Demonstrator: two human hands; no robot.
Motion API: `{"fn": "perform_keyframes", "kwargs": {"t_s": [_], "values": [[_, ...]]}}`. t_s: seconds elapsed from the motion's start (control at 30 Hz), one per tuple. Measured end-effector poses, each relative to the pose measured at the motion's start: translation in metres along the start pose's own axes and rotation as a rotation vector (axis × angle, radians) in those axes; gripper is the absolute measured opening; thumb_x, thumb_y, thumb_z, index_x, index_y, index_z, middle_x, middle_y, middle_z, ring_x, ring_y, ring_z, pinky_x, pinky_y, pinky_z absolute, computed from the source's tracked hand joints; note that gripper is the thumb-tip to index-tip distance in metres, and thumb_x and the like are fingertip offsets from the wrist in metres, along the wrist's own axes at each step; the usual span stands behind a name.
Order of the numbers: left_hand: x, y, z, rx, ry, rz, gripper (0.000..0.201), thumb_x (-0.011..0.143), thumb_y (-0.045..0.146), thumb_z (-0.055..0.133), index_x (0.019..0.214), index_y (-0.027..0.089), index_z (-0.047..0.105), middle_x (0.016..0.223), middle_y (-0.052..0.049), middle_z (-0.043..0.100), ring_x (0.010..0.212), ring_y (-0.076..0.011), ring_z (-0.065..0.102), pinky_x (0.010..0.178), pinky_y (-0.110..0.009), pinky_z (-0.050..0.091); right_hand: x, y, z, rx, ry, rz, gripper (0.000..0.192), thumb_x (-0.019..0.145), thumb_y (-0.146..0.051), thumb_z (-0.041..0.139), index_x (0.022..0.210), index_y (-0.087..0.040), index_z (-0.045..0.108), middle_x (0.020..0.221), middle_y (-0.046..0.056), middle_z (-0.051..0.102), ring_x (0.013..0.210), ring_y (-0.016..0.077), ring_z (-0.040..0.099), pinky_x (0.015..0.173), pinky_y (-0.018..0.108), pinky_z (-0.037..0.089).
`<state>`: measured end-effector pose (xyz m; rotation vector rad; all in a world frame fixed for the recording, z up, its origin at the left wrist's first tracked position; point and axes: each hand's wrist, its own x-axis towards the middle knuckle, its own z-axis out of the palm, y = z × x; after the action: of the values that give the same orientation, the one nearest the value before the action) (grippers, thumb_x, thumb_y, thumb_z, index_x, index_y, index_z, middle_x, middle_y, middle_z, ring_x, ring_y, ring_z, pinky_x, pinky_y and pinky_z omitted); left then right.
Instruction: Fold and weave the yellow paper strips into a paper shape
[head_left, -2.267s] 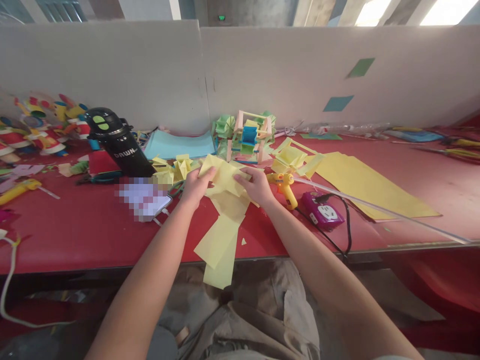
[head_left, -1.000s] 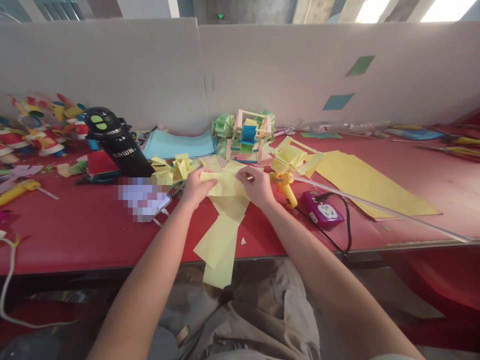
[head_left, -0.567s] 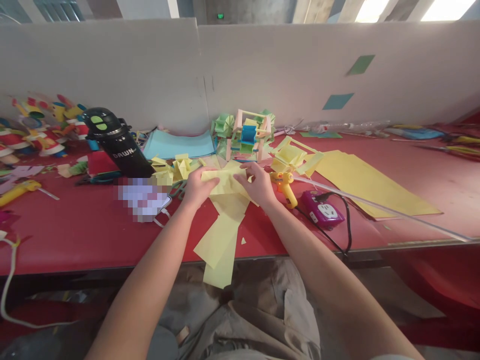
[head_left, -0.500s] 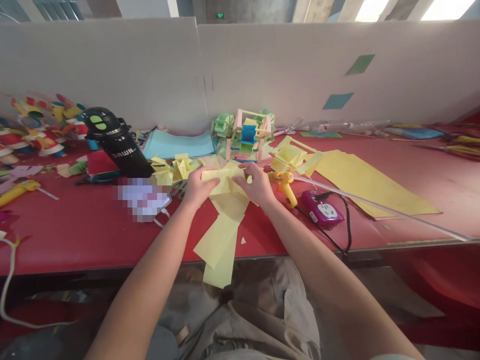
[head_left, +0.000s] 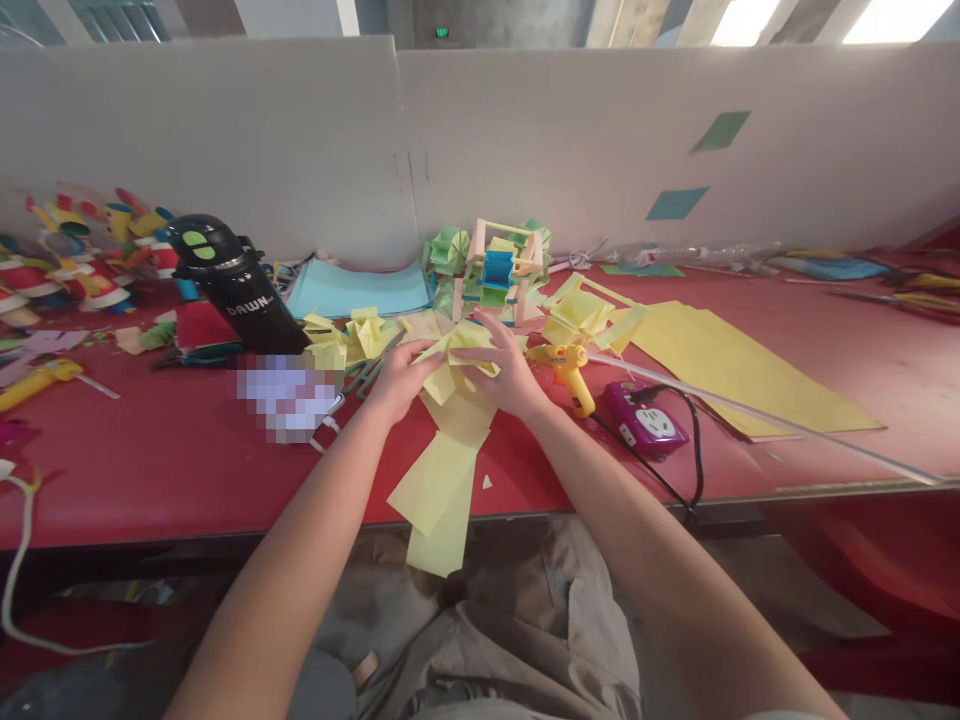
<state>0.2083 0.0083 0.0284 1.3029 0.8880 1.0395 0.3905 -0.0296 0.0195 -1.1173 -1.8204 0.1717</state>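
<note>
A bent sheet of yellow paper [head_left: 439,372] is held above the red table between my two hands. My left hand [head_left: 399,383] pinches its left side, fingers closed. Against the right side is my right hand [head_left: 516,378], thumb on the paper and fingers curved behind it, gripping it. Part of the sheet is hidden by the fingers. Below lie loose yellow paper strips [head_left: 435,485], overlapping and reaching past the table's front edge. Folded yellow paper pieces [head_left: 365,333] rest beyond my left hand. A yellow glue gun [head_left: 574,380] lies just right of my right hand.
A wooden stick frame [head_left: 499,270] with folded coloured paper stands at the back. At left leans a black bottle [head_left: 244,290]. To the right are a purple power socket [head_left: 646,418] with a black cable, a clear rod [head_left: 787,420] and yellow sheets [head_left: 739,365].
The paper between my hands has gone from a fairly flat strip to a bent, raised shape. My right hand's fingers have spread and turned around it.
</note>
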Motion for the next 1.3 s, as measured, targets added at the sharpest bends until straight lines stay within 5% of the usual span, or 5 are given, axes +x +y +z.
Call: {"fn": "perform_keyframes", "kwargs": {"t_s": [0.27, 0.63, 0.9, 1.3], "values": [[-0.003, 0.007, 0.002, -0.134, -0.076, -0.131, 0.042, 0.068, 0.036, 0.078, 0.106, 0.019, 0.07, 0.099, -0.008, 0.071, 0.09, -0.0226, 0.068, 0.073, -0.032, 0.055, -0.004, 0.005, 0.005, 0.092, -0.068, 0.063, 0.029, 0.091, -0.031, 0.058, 0.116, -0.027, 0.073, 0.151, 0.01, 0.042, 0.129, 0.0303, 0.053, 0.103, 0.051, 0.048], [-0.001, 0.003, -0.004, -0.026, -0.01, -0.127, 0.039, 0.062, 0.035, 0.082, 0.096, 0.017, 0.075, 0.095, -0.008, 0.075, 0.088, -0.0233, 0.068, 0.078, -0.032, 0.051, -0.004, 0.01, 0.007, 0.05, -0.107, -0.027, 0.027, 0.091, -0.028, 0.057, 0.112, -0.029, 0.074, 0.139, 0.01, 0.052, 0.123, 0.0261, 0.056, 0.103, 0.046, 0.048], [-0.003, 0.004, -0.002, -0.083, -0.138, -0.157, 0.048, 0.062, 0.035, 0.084, 0.104, 0.015, 0.071, 0.099, -0.01, 0.074, 0.093, -0.0238, 0.068, 0.079, -0.032, 0.052, -0.004, 0.005, 0.007, -0.049, -0.098, -0.042, 0.028, 0.094, -0.035, 0.053, 0.114, -0.031, 0.074, 0.136, 0.01, 0.054, 0.118, 0.027, 0.056, 0.1, 0.047, 0.049], [-0.001, 0.005, -0.002, -0.16, -0.104, -0.161, 0.042, 0.059, 0.018, 0.081, 0.099, 0.016, 0.069, 0.084, -0.006, 0.072, 0.077, -0.0184, 0.068, 0.07, -0.029, 0.051, -0.003, -0.007, 0.002, 0.109, -0.173, -0.067, 0.043, 0.094, -0.045, 0.054, 0.132, -0.027, 0.061, 0.148, 0.014, 0.045, 0.137, 0.0295, 0.044, 0.112, 0.05, 0.039]]}}
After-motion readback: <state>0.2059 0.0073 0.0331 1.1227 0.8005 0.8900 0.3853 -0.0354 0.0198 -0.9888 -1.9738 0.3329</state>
